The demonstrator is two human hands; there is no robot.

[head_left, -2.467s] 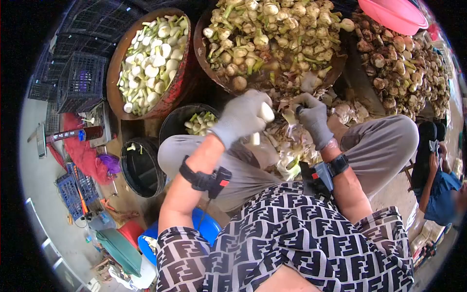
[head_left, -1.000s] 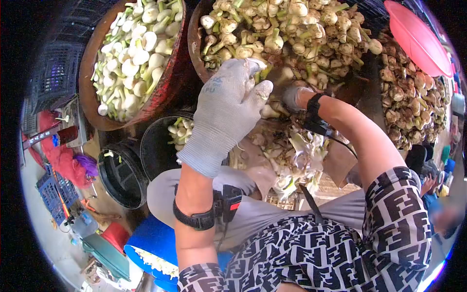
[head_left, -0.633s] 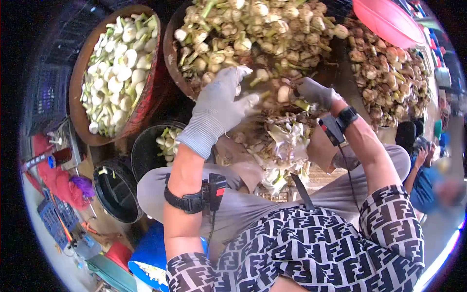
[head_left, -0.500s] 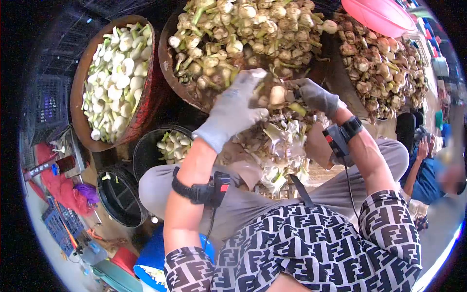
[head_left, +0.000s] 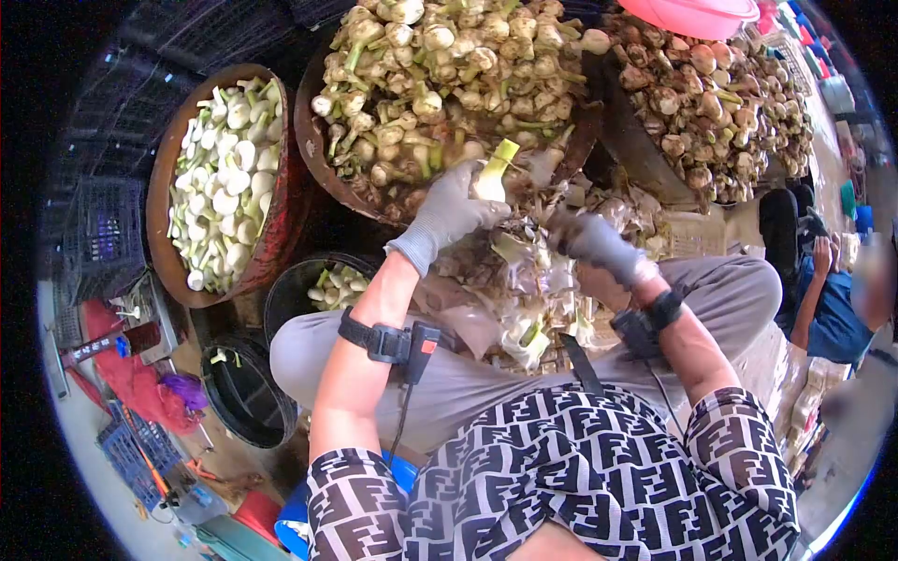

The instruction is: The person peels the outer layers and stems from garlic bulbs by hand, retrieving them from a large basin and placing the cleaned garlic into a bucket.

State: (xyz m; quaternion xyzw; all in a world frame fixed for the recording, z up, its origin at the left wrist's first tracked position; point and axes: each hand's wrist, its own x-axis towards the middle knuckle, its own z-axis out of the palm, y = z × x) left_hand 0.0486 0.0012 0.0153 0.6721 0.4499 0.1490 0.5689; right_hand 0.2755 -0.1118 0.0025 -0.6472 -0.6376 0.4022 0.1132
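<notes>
My left hand (head_left: 451,213), in a grey glove, grips a pale garlic bulb (head_left: 490,183) whose short green stem points up. Just right of it, my gloved right hand (head_left: 599,245) is curled and blurred by motion; what its fingers hold cannot be made out. Loose papery garlic peels (head_left: 524,266) lie in a heap beneath both hands, between my legs. Beyond the hands stands a wide, rusty-rimmed tub (head_left: 309,140) of murky water, piled with unpeeled garlic bulbs (head_left: 440,65).
A red tub (head_left: 295,178) at left holds clean white garlic bulbs (head_left: 224,192). Below it are a black bucket (head_left: 281,280) with some bulbs and another black bucket (head_left: 245,397). Brownish garlic (head_left: 711,112) is heaped at right, under a pink basin (head_left: 697,14). Another person (head_left: 832,309) sits at far right.
The bulb now sits in my left hand, stem up, over the peels. My right hand has moved down and toward me, away from the tub. The view has shifted slightly.
</notes>
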